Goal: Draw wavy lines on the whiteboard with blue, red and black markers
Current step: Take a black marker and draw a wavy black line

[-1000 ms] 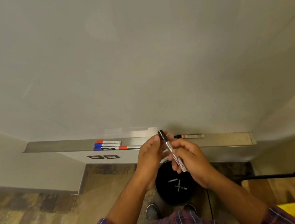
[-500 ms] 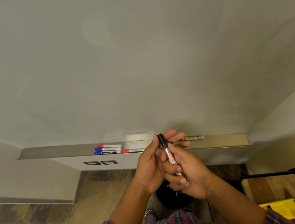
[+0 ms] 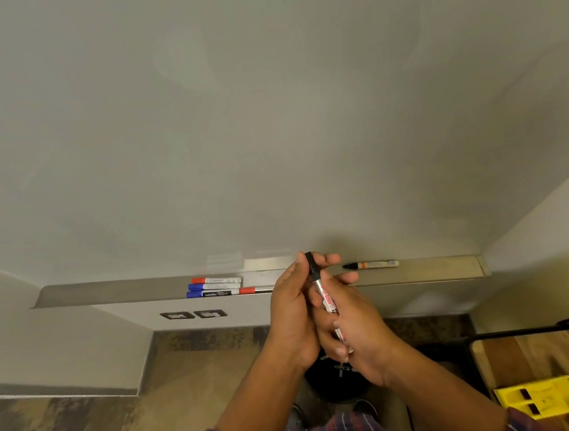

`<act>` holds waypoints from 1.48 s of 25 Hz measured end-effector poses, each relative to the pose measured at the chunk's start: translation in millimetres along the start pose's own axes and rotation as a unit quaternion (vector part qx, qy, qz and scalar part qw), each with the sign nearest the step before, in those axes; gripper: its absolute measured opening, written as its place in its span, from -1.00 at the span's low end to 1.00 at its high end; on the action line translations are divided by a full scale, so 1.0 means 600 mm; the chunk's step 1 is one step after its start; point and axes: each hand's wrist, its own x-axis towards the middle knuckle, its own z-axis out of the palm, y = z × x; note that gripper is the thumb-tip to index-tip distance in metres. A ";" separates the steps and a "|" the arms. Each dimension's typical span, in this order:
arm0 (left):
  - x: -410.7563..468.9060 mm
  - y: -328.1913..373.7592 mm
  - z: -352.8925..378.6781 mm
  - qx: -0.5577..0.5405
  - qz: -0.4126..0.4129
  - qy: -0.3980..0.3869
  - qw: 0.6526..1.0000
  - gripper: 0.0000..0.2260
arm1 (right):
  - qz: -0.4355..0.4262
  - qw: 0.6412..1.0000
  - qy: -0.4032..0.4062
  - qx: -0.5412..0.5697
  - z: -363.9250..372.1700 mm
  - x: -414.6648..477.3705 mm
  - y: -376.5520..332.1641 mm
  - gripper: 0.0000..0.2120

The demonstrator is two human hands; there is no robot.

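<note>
- Two hands hold the black-capped silver marker [image 3: 320, 289]: left hand [image 3: 290, 314] pinches its cap, right hand [image 3: 358, 325] curls round its barrel.
- Five spare markers [image 3: 215, 286] lie on the tray [image 3: 111, 290] behind.

We hold 1 black-capped marker [image 3: 318, 285] before the whiteboard [image 3: 267, 113].
Right grip [image 3: 358, 329] wraps its barrel, left grip [image 3: 290, 312] pinches the cap [image 3: 310, 264]; 4 grouped markers [image 3: 215, 286] and 1 lone marker [image 3: 373, 264] lie on the tray [image 3: 111, 291].
</note>
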 end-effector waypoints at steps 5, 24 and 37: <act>-0.008 -0.004 0.005 0.038 0.026 0.069 0.997 -0.67 | -0.010 0.997 0.034 -0.068 0.015 -0.003 -0.002 -0.56; 0.009 -0.004 -0.012 -0.015 0.103 0.163 0.981 -0.72 | -0.067 0.987 0.042 -0.140 0.025 0.002 0.017 -0.51; 0.131 -0.073 -0.169 0.444 0.161 0.178 0.863 -0.88 | -0.069 0.987 0.076 -0.121 -0.020 0.014 0.023 -0.59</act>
